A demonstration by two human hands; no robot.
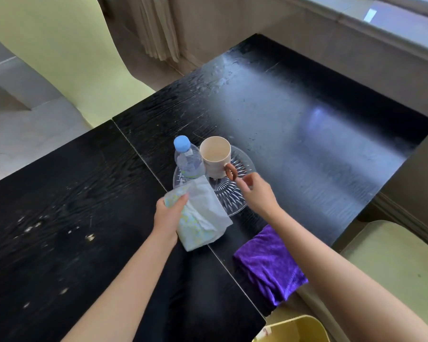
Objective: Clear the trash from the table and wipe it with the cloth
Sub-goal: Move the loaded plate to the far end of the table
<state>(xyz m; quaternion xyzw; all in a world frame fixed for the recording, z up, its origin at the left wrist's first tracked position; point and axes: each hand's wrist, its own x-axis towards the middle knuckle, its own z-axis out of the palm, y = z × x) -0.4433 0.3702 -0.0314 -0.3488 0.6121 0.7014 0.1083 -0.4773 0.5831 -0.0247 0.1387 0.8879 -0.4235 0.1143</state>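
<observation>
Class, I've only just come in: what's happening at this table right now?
A person is tidying a black table. The left hand holds a crumpled pale wrapper or tissue pack just above the tabletop. The right hand reaches, fingers loosely open, toward the brown handle of a cream mug. The mug and a blue-capped water bottle stand on a clear glass plate. A purple cloth lies untouched at the table's near edge, and a yellow bin sits below.

Mug (215, 156), bottle (188, 160), perhaps glass plate (232, 201)
</observation>
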